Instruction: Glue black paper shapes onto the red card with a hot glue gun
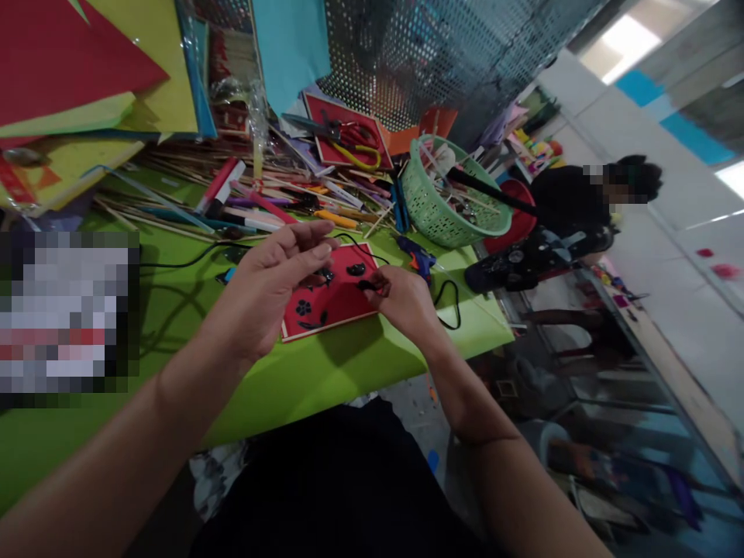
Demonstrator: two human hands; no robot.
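Note:
A red card (340,298) with small black flower and leaf cut-outs lies on the green table (325,372) in front of me. My left hand (270,283) hovers over the card's left part, fingers curled with the fingertips near a black piece; whether it grips anything is unclear. My right hand (404,298) rests at the card's right edge, its fingers pinched on a small black piece (372,285).
A blue glue gun (419,258) with a black cord lies right of the card. Behind it are a green basket (447,205), a heap of sticks, pens and tools (273,198), and coloured paper sheets (87,70). Another person (581,201) sits at the right.

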